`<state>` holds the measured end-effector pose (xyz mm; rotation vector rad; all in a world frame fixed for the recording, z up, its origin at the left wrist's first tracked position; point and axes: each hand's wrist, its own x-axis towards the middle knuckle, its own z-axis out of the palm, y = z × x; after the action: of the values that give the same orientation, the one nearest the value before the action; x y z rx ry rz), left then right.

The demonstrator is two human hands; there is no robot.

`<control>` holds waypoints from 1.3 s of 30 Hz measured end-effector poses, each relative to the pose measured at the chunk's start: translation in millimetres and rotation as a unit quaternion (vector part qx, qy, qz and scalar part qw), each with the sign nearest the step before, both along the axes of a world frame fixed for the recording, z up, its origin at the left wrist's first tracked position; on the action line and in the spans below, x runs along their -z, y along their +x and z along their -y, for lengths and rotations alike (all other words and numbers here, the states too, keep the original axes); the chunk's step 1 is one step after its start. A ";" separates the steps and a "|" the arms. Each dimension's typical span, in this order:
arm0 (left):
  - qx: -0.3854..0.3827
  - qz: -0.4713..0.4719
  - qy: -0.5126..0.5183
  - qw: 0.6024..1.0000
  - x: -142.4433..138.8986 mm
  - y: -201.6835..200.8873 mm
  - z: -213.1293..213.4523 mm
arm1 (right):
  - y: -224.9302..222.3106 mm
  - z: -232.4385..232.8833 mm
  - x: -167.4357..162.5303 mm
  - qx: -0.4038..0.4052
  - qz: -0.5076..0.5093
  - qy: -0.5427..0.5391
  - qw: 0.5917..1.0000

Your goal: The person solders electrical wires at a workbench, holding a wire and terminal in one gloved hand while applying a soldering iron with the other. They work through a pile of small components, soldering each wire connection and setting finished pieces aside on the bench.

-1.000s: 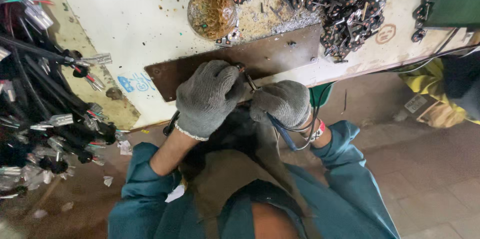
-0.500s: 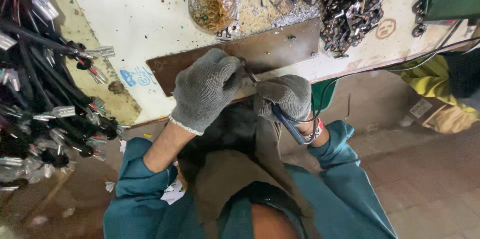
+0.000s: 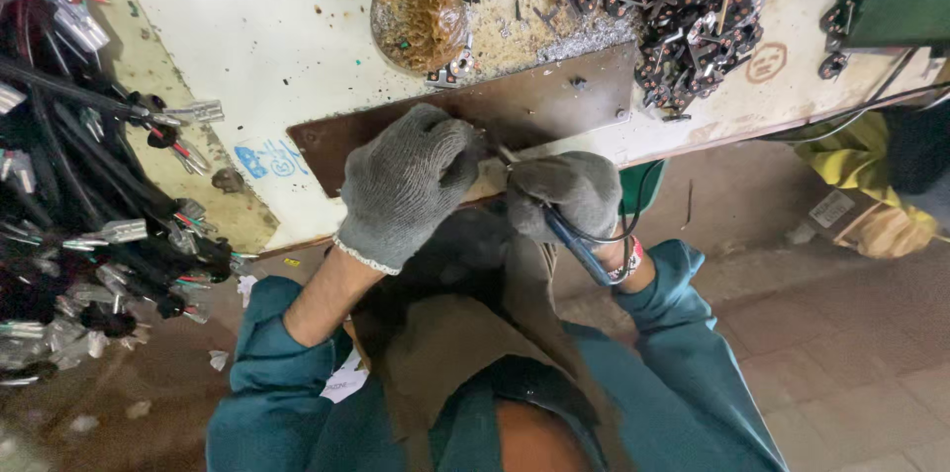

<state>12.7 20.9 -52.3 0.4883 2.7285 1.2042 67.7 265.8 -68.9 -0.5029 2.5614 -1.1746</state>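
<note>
Working at the near edge of a white bench (image 3: 297, 27), both gloved hands meet over a brown plate (image 3: 554, 101) that lies along that edge. The left hand (image 3: 406, 185) is curled down over the plate's near rim, fingers folded under; what it grips cannot be told, since the glove hides it. The right hand (image 3: 564, 190) is closed round a blue-handled tool (image 3: 574, 244), whose thin metal tip (image 3: 507, 153) pokes out toward the left hand's fingers, almost touching them. A black cord loops from the tool past the right wrist.

Behind the plate, a round dish (image 3: 418, 19) of brownish bits stands just beside the plate's far edge, with metal shavings (image 3: 579, 37) strewn next to it. A heap of dark parts (image 3: 693, 7) crowds the bench's far right, spilling to the plate's right end. Left of the plate the bench top is bare white up to a blue mark (image 3: 265, 160).

Off the bench's left edge hangs a thick bundle of wires (image 3: 79, 215) with metal terminals, near the left elbow. To the right, floor tiles (image 3: 851, 333) lie open beyond the right sleeve, with a yellow bag (image 3: 861, 185) under the bench edge.
</note>
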 end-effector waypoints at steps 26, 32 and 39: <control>0.007 0.026 0.006 1.000 -2.8 -2.3 1.5 | -4.8 4.7 3.0 -0.074 -0.112 0.007 0.991; -0.005 0.019 0.003 1.000 -1.9 -1.9 -1.5 | -14.4 3.2 -35.4 0.265 -0.068 -0.117 0.955; 0.004 0.006 0.025 1.000 -5.7 -5.6 -1.5 | -34.4 29.8 -43.3 0.241 -0.102 -0.086 0.961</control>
<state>7.1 22.4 -46.6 0.4966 2.6897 1.2716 33.3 236.1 -25.6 -0.0229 2.8720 -1.5866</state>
